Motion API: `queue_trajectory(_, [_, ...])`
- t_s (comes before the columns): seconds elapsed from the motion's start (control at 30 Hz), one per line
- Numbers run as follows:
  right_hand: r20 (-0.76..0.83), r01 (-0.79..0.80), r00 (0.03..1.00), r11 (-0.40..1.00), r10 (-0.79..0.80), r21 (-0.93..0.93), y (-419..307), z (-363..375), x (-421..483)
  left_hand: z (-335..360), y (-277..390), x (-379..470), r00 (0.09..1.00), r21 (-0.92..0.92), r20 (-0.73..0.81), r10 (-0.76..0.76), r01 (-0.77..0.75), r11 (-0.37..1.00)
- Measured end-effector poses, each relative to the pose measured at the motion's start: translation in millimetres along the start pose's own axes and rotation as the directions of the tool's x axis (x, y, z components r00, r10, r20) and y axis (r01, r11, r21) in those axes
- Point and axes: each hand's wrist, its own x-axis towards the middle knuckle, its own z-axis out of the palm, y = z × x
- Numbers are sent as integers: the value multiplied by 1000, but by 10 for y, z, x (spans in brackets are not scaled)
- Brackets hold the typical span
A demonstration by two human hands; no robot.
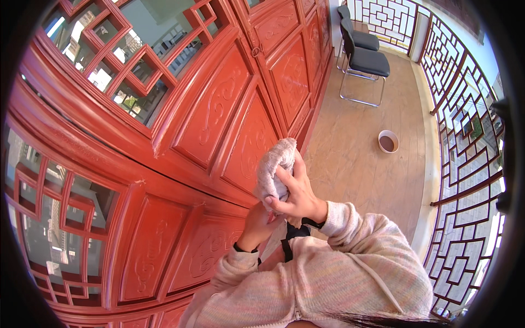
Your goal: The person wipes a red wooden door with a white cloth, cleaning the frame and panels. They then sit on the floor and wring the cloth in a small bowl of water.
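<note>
A bunched, pale pinkish-grey cloth (272,166) is gripped between both hands in front of my body. My right hand (299,188) clasps its right side, thumb and fingers pressed into the folds. Below it, my left hand (257,225) holds the lower end, its fingers partly hidden behind the cloth and the right hand. Just left of the hands rise red carved wooden door panels (246,151) with glazed lattice windows above; whether the cloth touches them I cannot tell.
A white bucket (388,142) with brownish liquid stands on the wooden floor to the right. Black chairs with chrome legs (369,63) stand farther along the walkway. A dark lattice railing (463,176) borders the right side.
</note>
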Motion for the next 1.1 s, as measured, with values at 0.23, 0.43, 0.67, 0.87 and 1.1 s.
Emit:
queue_trajectory(0.23, [191, 266, 937, 952, -292, 150, 487, 892, 744, -1148, 221, 29, 530, 771, -542, 651, 6, 637])
queue_trajectory(0.43, [268, 481, 819, 862, -507, 161, 517, 1718, 1220, -1410, 112, 367, 445, 823, -559, 700, 399, 403])
queue_trajectory(0.67, [214, 528, 786, 809, -581, 258, 590, 1818, 1410, -1431, 27, 508, 433, 807, -561, 706, 477, 348])
queue_trajectory(0.87, [246, 524, 820, 851, -517, 42, 1118, 1534, 1839, -1438, -33, 680, 246, 696, -606, 756, 624, 355])
queue_trajectory(1.1, [160, 294, 947, 952, -277, -91, 2222, 1132, 2603, -1247, 17, 1112, 94, 570, -667, 739, 704, 424])
